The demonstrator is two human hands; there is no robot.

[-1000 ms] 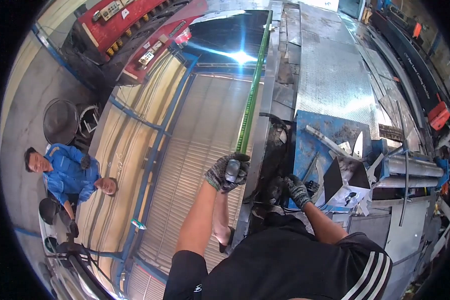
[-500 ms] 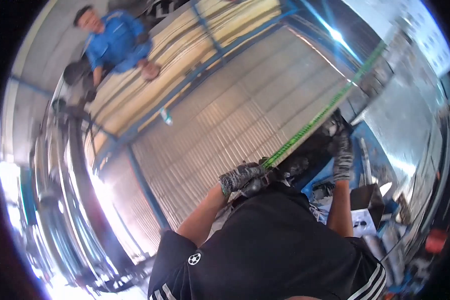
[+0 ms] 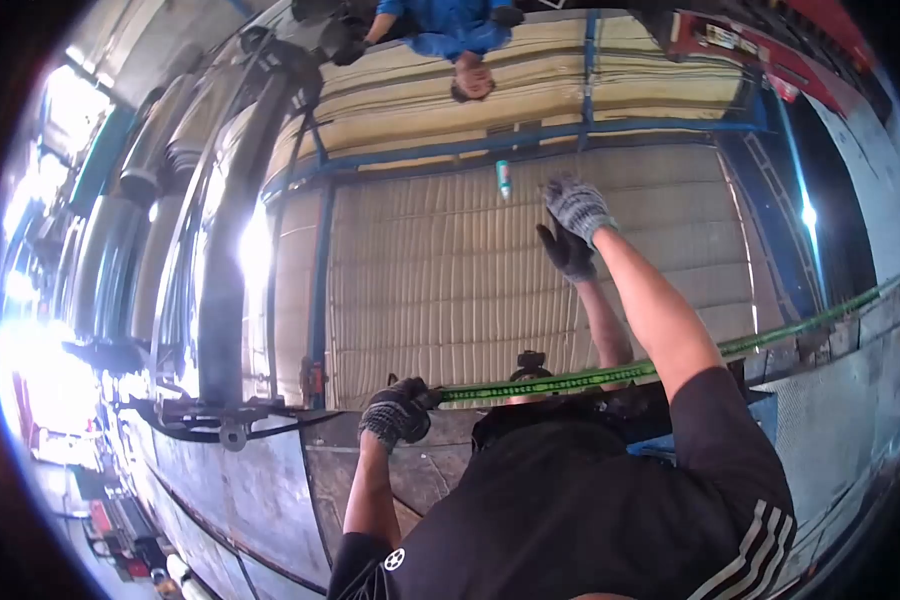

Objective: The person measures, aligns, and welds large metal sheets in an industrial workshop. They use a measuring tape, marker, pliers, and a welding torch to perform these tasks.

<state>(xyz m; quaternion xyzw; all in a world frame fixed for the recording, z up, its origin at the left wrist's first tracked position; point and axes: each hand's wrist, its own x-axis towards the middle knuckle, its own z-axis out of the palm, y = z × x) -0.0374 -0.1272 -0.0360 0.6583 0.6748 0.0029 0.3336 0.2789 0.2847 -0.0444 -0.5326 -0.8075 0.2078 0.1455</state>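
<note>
One green strip (image 3: 610, 377), long and thin, running from lower centre of the frame out to the right edge, rising slightly toward the right, along the near edge of a large mirror-bright metal sheet (image 3: 420, 290). Left end of the strip clamped in the gloved left hand (image 3: 398, 413), fingers curled tight around it, just left of centre and low in the frame. Gloved right hand (image 3: 576, 207) raised in the upper centre, well apart from the strip, fingers spread and holding nothing, palm laid against or just at the sheet; exact contact hard to tell. Directly beside that hand, its dark reflection (image 3: 567, 252) in the sheet, with a mirrored forearm below. Black shirt with white stripes (image 3: 590, 510) filling the bottom of the frame. Reflected in the sheet: ribbed roofing (image 3: 420, 250) and blue beams (image 3: 530, 140). At top centre, a co-worker in a blue jacket (image 3: 455, 25), head downward in the frame. Far left, glaring daylight and big metal pipes (image 3: 140, 200). At upper right, a red machine part (image 3: 770, 35), partly cut off by the frame edge.
</note>
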